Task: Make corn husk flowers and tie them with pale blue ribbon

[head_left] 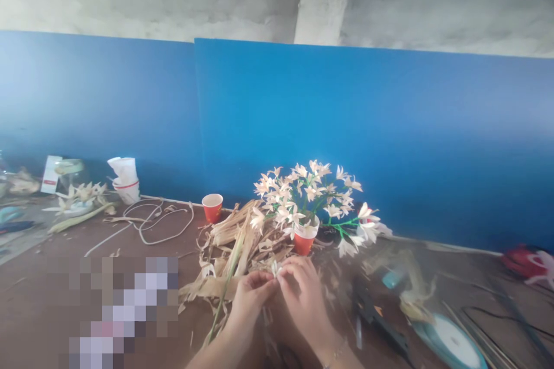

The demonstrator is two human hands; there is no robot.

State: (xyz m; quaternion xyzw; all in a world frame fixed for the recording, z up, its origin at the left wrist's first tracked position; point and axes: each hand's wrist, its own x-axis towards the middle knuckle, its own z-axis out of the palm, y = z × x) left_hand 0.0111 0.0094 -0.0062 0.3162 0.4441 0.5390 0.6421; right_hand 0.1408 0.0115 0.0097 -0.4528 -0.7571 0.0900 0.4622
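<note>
My left hand (254,294) and my right hand (303,291) meet low in the middle of the head view, thumbs and fingers pinched together. Between their fingertips is a small white petal piece (275,268), partly covered by the fingers. Just behind the hands, dry corn husks (234,236) lie in a loose heap. A bunch of cream husk flowers (311,190) on green stems stands in a red paper cup (303,244) beyond my right hand. One green-stemmed flower spray (346,228) leans out to the right.
Another red cup (212,209) stands behind the heap, with a white cord (167,236) to its left. At right are a black tool (381,317), a ribbon spool (452,343) and thin rods. White cups (125,181) and more flowers (80,196) sit far left. A blue panel (303,104) backs the table.
</note>
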